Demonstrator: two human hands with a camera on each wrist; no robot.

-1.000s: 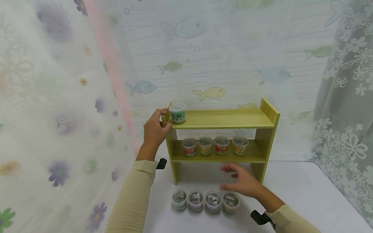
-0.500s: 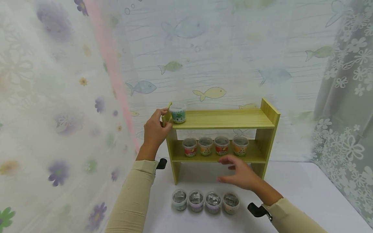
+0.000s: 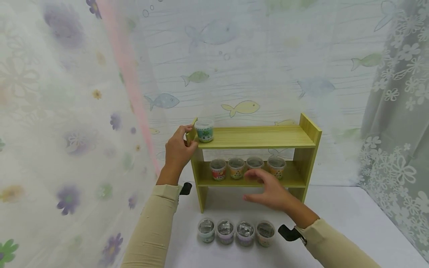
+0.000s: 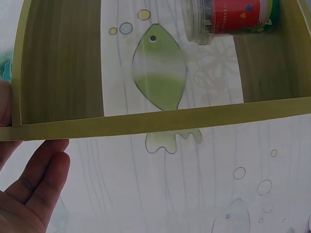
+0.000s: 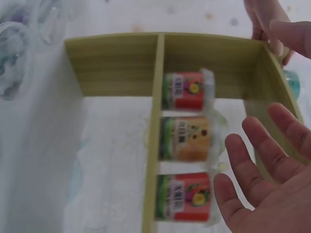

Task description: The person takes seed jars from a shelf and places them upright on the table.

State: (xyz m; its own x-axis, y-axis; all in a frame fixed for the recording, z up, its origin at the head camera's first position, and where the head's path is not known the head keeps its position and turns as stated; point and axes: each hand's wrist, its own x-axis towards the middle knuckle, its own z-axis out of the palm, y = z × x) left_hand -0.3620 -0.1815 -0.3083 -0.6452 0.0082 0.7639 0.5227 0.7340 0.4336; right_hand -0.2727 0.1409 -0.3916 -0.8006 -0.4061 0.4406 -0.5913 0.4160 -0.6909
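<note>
My left hand (image 3: 179, 147) grips the upper left side panel of a yellow-green wooden shelf (image 3: 261, 137), thumb in front and fingers on the outer side. Beside it, a teal-labelled clear plastic cup (image 3: 205, 132) stands at the left end of the top board. My right hand (image 3: 271, 190) is held in front of the middle board, fingers apart from the thumb and nothing between them. In the head view it overlaps a red-labelled cup (image 3: 254, 162) and an orange-labelled cup (image 3: 277, 168). Another red-labelled cup (image 5: 187, 91) stands upright on that board, beside an orange-labelled one (image 5: 186, 139).
Several foil-topped cups (image 3: 226, 232) stand in a row on the white tabletop (image 3: 338, 216), in front of the shelf. Behind it hangs a fish-printed curtain (image 3: 254, 67). A flowered sheet (image 3: 83, 149) hangs at the left.
My right hand has risen from just above the front row of cups toward the middle board, moving slightly left. The left hand and the shelf have stayed where they were.
</note>
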